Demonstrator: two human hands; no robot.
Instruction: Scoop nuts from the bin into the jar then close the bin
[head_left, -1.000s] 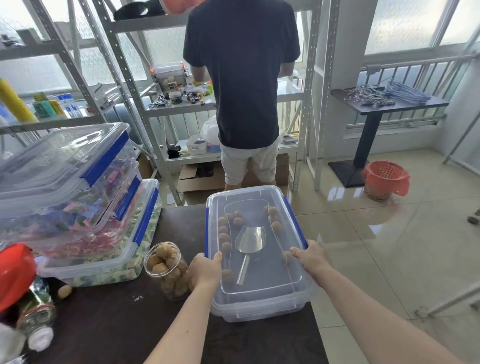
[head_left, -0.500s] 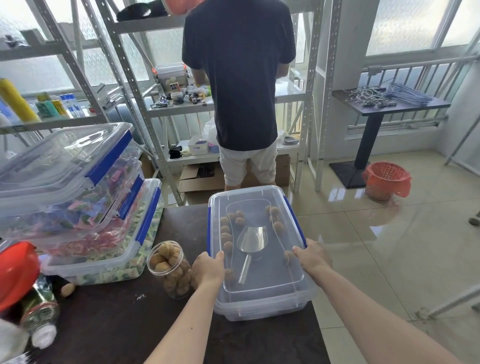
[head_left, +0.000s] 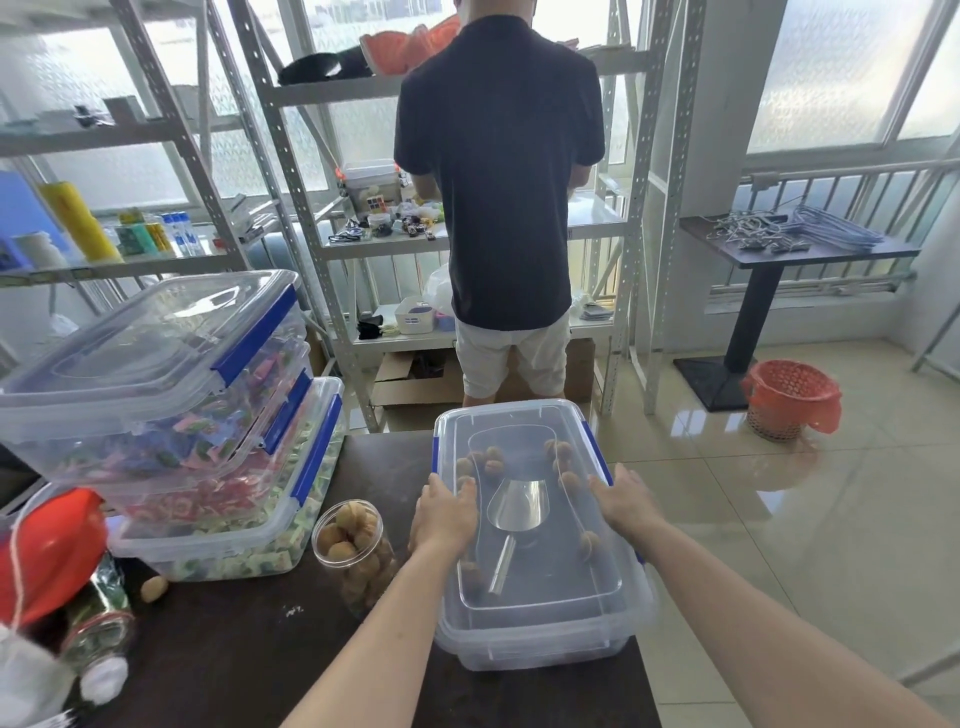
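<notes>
The clear plastic bin (head_left: 540, 639) stands on the dark table with its lid (head_left: 540, 582) on and blue side clips. Inside it lie a metal scoop (head_left: 519, 512) and a few brown nuts (head_left: 589, 545). My left hand (head_left: 444, 514) lies flat on the lid's left edge, thumb by the blue clip. My right hand (head_left: 626, 501) lies flat on the lid's right edge, fingers stretched forward. Neither hand holds anything. Just left of the bin stands a lidless clear jar (head_left: 353, 551), filled with nuts and partly hidden behind my left forearm.
Stacked clear bins of coloured sweets (head_left: 171, 415) fill the table's left. One loose nut (head_left: 154, 588) lies near them. A red-capped item (head_left: 49, 551) sits at the near left. A person (head_left: 498, 208) stands at metal shelves behind the table. The table's right edge drops to tiled floor.
Both hands have slid forward along the lid's side edges, from the near corners to about the middle, and now lie flatter on it. The bin and jar have stayed put.
</notes>
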